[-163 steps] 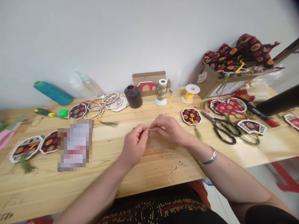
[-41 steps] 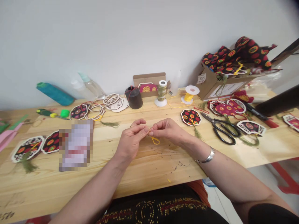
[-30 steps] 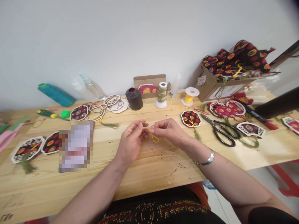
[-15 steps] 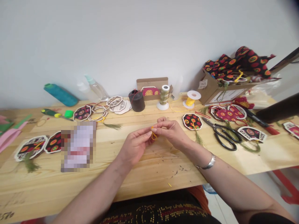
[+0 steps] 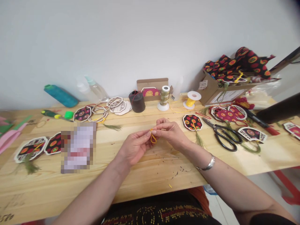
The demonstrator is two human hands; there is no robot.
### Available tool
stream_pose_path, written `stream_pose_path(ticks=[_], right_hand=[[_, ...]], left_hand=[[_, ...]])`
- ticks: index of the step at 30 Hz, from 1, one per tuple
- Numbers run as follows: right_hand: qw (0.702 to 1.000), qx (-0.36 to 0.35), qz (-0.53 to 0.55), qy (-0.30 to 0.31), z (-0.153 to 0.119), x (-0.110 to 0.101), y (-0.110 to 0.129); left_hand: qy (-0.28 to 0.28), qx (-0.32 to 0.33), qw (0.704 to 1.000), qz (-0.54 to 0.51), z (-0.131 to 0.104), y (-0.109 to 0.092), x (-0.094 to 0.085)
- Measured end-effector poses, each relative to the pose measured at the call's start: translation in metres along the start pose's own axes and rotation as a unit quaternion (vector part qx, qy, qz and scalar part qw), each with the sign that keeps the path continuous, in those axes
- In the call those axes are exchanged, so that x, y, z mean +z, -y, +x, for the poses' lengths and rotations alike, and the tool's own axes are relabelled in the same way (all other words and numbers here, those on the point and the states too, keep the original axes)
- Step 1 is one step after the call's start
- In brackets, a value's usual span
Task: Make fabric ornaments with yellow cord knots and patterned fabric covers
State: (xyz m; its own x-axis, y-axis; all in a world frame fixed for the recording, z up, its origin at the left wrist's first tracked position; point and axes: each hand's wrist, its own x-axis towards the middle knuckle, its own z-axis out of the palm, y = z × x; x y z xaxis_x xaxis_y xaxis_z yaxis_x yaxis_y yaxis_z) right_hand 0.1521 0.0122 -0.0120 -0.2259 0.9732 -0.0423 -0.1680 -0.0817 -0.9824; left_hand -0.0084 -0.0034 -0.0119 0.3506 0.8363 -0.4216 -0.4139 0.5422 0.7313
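Note:
A small yellow cord (image 5: 153, 139) is pinched between the fingertips of my left hand (image 5: 137, 145) and my right hand (image 5: 170, 133), above the middle of the wooden table (image 5: 150, 175). Part of the cord hangs down as a loop; its upper part is mostly hidden by the fingers. The two hands meet at the fingertips, and a silver bracelet (image 5: 209, 163) circles my right wrist. Right of my right hand lies a dark patterned ornament (image 5: 192, 122) with a green tassel. Black-handled scissors (image 5: 226, 137) lie beside it.
Along the wall stand a black spool (image 5: 137, 102), a green thread spool (image 5: 164, 97), a yellow cord spool (image 5: 191, 101) and a carton (image 5: 225, 93) of patterned cloth. More ornaments (image 5: 31, 149) and a pixelated pale item (image 5: 79, 147) lie on the left.
The fingertips have shifted slightly left, and the yellow loop now hangs a little lower and shows more clearly below them.

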Motion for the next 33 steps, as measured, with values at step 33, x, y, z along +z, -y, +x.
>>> stream_pose_path(ticks=[33], right_hand=[[0.988,-0.11,-0.107,0.023,0.002,-0.003,-0.01]], left_hand=[[-0.042,-0.053,0.997,-0.026,0.002,-0.003,-0.001]])
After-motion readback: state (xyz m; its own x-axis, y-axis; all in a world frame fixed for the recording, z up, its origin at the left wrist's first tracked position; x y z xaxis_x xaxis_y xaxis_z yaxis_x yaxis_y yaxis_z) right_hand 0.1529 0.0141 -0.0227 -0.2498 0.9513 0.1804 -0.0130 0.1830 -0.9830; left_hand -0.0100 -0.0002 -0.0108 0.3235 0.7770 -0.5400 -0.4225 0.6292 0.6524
